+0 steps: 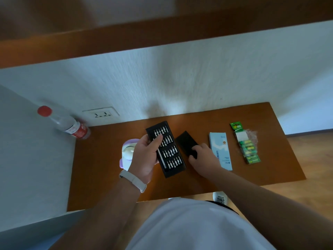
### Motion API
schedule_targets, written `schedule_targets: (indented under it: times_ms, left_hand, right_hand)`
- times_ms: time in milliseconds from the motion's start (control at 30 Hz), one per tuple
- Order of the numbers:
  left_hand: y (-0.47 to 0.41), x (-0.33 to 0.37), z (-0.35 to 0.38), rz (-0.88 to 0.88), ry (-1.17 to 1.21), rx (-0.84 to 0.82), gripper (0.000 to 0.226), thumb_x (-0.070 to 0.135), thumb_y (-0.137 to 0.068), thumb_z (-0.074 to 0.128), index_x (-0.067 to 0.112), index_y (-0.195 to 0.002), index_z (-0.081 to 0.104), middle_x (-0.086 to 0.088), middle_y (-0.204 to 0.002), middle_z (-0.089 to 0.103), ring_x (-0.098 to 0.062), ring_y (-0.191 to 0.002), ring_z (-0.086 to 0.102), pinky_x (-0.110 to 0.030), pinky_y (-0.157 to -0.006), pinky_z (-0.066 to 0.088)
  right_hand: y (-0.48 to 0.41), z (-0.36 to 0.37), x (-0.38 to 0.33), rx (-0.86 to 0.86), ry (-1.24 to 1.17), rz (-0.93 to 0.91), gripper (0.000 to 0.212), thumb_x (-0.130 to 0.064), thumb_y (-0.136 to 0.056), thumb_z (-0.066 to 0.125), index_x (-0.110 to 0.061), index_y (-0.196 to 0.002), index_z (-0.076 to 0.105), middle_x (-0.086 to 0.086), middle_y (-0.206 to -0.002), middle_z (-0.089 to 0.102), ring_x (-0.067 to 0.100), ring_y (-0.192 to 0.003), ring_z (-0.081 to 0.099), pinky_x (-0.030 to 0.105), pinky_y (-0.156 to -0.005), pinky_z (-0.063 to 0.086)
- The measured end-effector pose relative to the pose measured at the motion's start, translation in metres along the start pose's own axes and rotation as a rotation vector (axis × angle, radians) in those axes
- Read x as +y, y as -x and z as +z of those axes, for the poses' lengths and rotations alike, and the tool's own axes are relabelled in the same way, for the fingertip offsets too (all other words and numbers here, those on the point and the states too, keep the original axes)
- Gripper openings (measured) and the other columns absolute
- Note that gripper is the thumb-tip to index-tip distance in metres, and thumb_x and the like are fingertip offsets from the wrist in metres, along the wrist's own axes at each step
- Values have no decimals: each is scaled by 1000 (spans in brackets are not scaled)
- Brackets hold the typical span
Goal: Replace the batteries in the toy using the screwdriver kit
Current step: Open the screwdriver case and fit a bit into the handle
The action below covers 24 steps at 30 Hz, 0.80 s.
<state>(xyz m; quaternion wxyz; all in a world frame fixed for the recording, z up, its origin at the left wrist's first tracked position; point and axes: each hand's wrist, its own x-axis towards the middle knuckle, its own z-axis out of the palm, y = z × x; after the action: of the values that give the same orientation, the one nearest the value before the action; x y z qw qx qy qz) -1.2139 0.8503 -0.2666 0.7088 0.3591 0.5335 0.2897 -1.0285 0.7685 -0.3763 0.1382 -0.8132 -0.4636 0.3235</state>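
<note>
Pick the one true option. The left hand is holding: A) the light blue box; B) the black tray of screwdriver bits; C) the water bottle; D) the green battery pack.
B: the left hand grips the black tray of screwdriver bits, thumb across its rows, while the right hand holds the black cover and the green battery pack lies apart to the right.
</note>
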Motion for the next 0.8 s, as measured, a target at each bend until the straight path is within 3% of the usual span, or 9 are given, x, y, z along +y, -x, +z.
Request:
schedule_targets:
  times_ms: [133, 333, 500, 600, 800]
  left_hand:
    - [2, 4, 7, -11, -1, -12, 16, 24, -98, 61, 19, -113, 64, -4, -95, 78, -21, -85, 76, -30, -61, 58]
    - [8, 9, 21, -26, -19, -84, 18, 19, -99, 56, 18, -115, 65, -9, -101, 77, -25, -91, 76, -33, -65, 59]
    - [18, 12, 32, -3, -32, -167, 20, 10, -100, 53, 16, -110, 70, -9, -96, 78, -25, -89, 76, -33, -65, 60]
    - [23, 15, 36, 15, -26, -212, 23, 6, -99, 53, 15, -108, 72, -10, -96, 77, -24, -87, 75, -34, -66, 60]
    - [30, 19, 34, 48, -29, -218, 24, 6, -99, 52, 15, -110, 72, -10, -97, 77, -24, -87, 75, -37, -69, 60]
  right_hand:
    - [20, -34, -18, 25, -177, -145, 34, -32, -94, 59, -27, -128, 58, -13, -119, 51, 2, -95, 54, 13, -71, 42]
    - [53, -93, -51, 155, -322, -395, 16, -19, -92, 63, -32, -102, 63, -23, -102, 52, -1, -91, 55, 13, -77, 49]
    - [66, -117, -68, 171, -160, -570, 18, -26, -92, 60, -21, -108, 65, -16, -108, 48, 3, -95, 54, 14, -74, 51]
    - [67, -122, -73, 213, -64, -650, 17, -20, -92, 64, -14, -107, 69, -8, -109, 52, 9, -93, 55, 22, -77, 51]
    - [68, -125, -78, 203, 40, -709, 18, -17, -91, 67, -14, -108, 71, -1, -112, 57, 6, -92, 51, 21, -77, 47]
